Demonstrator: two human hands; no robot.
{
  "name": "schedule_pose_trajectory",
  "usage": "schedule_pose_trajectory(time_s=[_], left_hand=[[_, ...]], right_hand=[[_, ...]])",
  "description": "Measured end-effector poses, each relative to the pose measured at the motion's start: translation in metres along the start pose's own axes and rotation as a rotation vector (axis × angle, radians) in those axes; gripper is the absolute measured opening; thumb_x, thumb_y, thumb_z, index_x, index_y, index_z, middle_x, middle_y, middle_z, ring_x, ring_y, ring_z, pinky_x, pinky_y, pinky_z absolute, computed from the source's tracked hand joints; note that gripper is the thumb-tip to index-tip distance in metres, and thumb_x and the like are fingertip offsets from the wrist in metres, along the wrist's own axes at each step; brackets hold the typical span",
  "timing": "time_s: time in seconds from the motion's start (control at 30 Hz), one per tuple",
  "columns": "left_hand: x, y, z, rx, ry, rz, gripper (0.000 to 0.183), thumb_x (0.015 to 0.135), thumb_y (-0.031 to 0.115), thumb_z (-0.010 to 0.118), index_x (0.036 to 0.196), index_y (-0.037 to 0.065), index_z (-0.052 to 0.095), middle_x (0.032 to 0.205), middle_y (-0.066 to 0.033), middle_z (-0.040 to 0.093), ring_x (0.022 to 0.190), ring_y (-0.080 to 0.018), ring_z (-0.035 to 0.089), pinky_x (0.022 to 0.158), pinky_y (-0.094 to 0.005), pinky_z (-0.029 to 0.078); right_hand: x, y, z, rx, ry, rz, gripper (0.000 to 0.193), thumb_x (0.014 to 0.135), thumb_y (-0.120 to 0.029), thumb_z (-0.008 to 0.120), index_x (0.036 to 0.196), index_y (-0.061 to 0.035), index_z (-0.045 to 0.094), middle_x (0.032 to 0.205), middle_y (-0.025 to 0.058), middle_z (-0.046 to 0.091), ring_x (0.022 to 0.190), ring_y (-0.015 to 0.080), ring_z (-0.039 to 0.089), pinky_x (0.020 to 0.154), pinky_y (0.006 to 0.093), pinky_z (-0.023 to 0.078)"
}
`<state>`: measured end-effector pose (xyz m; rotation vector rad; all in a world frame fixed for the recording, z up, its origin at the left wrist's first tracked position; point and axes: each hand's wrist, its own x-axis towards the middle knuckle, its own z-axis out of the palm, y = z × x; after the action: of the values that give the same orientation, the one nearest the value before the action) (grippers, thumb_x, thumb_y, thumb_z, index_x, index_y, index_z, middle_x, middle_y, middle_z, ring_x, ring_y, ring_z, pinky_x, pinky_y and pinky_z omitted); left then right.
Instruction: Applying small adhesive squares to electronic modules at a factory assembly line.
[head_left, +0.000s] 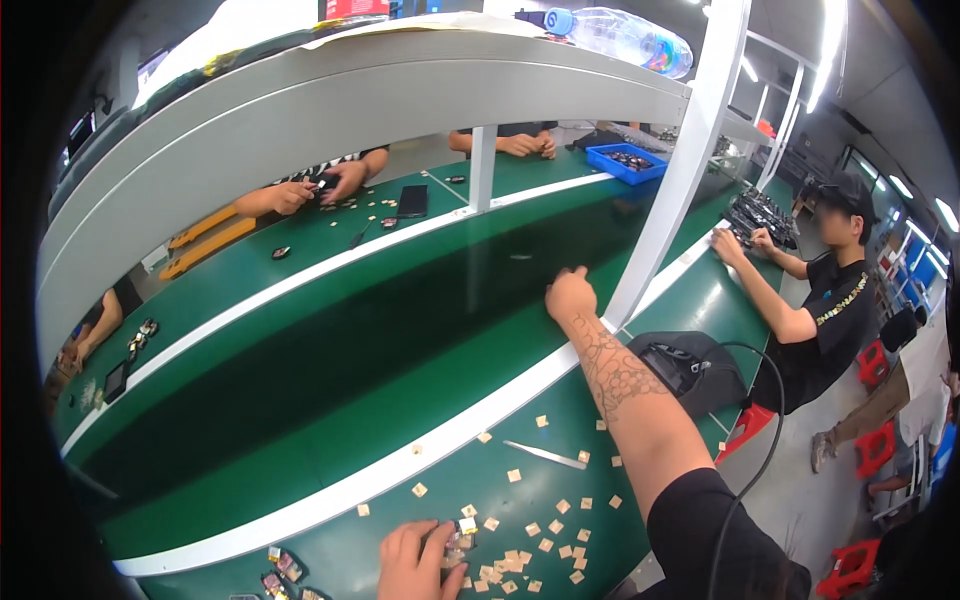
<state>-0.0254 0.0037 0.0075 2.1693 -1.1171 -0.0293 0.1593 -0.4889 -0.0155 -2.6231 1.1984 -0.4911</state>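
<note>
Head view — left hand on module — flat squares

Plenty of room along the dark green lane, L of the R hand! But a white post stands just R of it, blocking sideways passage. Black bag sits R of the forearm, w/ a cable looping past. Shelf spans overhead, far side. Near side, tan squares crowd R of the L hand; tweezers lie btwn them & the lane.
</note>
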Motion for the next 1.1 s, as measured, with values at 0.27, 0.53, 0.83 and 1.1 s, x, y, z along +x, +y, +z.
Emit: schedule_pose_trajectory(time_s=[0.27, 0.53, 0.83, 1.1], left_hand=[[0.0, 0.0, -0.005, -0.017, 0.013, -0.038, 0.065, 0.079, 0.003, 0.083, 0.141, 0.004, 0.063, 0.134, -0.0197, 0.061, 0.124, -0.0432, 0.059, 0.108, -0.0516, 0.046], [0.002, -0.003, -0.002, 0.012, -0.014, -0.053, 0.062, 0.08, 0.005, 0.083, 0.139, 0.005, 0.064, 0.138, -0.0201, 0.062, 0.126, -0.0436, 0.06, 0.109, -0.0527, 0.047], [0.004, -0.002, -0.004, 0.07, -0.006, -0.024, 0.057, 0.082, 0.008, 0.081, 0.137, 0.003, 0.065, 0.136, -0.021, 0.062, 0.121, -0.0442, 0.062, 0.106, -0.051, 0.051], [0.004, -0.002, -0.004, 0.067, -0.003, 0.0, 0.058, 0.084, 0.01, 0.079, 0.139, 0.002, 0.064, 0.136, -0.0222, 0.061, 0.121, -0.0441, 0.061, 0.106, -0.0514, 0.05]], right_hand=[[-0.002, -0.004, 0.01, 0.007, 0.115, -0.024, 0.033, 0.102, -0.032, 0.068, 0.114, -0.0029, 0.075, 0.128, 0.0252, 0.067, 0.104, 0.0445, 0.075, 0.088, 0.0524, 0.062], [-0.004, -0.001, 0.006, 0.004, 0.092, 0.001, 0.022, 0.096, -0.021, 0.07, 0.105, -0.0023, 0.077, 0.121, 0.0217, 0.071, 0.103, 0.0429, 0.076, 0.088, 0.0501, 0.064], [-0.005, -0.001, 0.005, 0.121, 0.051, 0.091, 0.029, 0.093, -0.021, 0.074, 0.112, 0.0013, 0.076, 0.129, 0.0221, 0.069, 0.113, 0.043, 0.074, 0.096, 0.0491, 0.062], [0.012, 0.014, 0.002, 0.138, 0.014, 0.08, 0.032, 0.093, -0.019, 0.072, 0.117, 0.0013, 0.075, 0.135, 0.0243, 0.066, 0.115, 0.0435, 0.072, 0.099, 0.0486, 0.061]])
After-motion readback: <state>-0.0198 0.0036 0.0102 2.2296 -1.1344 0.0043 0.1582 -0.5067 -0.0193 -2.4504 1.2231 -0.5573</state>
